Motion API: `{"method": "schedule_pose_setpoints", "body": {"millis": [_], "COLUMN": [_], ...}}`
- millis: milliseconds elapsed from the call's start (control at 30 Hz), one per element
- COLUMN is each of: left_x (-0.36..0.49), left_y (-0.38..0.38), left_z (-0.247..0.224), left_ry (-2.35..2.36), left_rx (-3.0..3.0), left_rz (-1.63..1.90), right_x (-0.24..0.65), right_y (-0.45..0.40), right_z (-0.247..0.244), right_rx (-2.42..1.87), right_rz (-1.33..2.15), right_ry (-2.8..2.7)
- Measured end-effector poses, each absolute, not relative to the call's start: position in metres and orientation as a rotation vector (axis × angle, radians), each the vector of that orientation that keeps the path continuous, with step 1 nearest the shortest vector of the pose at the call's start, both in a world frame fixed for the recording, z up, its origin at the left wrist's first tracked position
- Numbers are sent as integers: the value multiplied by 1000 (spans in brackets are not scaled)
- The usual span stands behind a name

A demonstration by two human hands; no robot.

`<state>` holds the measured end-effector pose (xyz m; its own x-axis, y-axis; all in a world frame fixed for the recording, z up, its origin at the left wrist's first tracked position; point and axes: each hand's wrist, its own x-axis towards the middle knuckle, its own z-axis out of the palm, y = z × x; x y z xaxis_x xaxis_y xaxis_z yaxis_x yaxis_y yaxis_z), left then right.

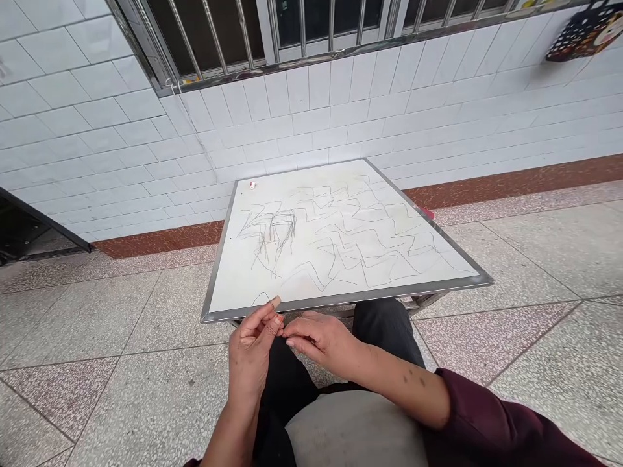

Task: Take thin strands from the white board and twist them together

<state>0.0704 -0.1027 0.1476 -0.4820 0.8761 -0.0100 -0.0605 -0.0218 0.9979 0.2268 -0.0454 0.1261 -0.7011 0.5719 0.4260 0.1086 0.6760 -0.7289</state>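
My left hand is just in front of the table's near edge, its thumb and fingers pinched together. A thin dark bent strand, like fine wire, rises in a loop beside its fingertips and seems to be held there. A tan wrap covers one fingertip. My right hand almost touches the left one, its fingertips pressed together; what lies between them is too small to make out. Ahead on the white table are many similar strands: a tangled pile on the left and spread-out zigzag strands on the right.
The table has a grey metal rim. A small red-and-white item sits at its far left corner. Behind stands a white tiled wall with a barred window. A dotted bag hangs at upper right. My knee is under the table's edge.
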Motion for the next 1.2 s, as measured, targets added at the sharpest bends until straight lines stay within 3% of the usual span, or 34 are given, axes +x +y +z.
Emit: {"method": "schedule_pose_setpoints", "body": {"millis": [367, 1200], "left_x": [68, 80], "left_y": [-106, -97], "left_z": [143, 125], "left_ry": [1427, 1312], "left_rx": [982, 921], "left_rz": [1443, 1480], "right_x": [246, 250], "right_y": [-30, -11], "right_z": [155, 157], "right_rx": [-204, -221], "right_rz": [184, 31], "right_ry": [-2564, -2514]}}
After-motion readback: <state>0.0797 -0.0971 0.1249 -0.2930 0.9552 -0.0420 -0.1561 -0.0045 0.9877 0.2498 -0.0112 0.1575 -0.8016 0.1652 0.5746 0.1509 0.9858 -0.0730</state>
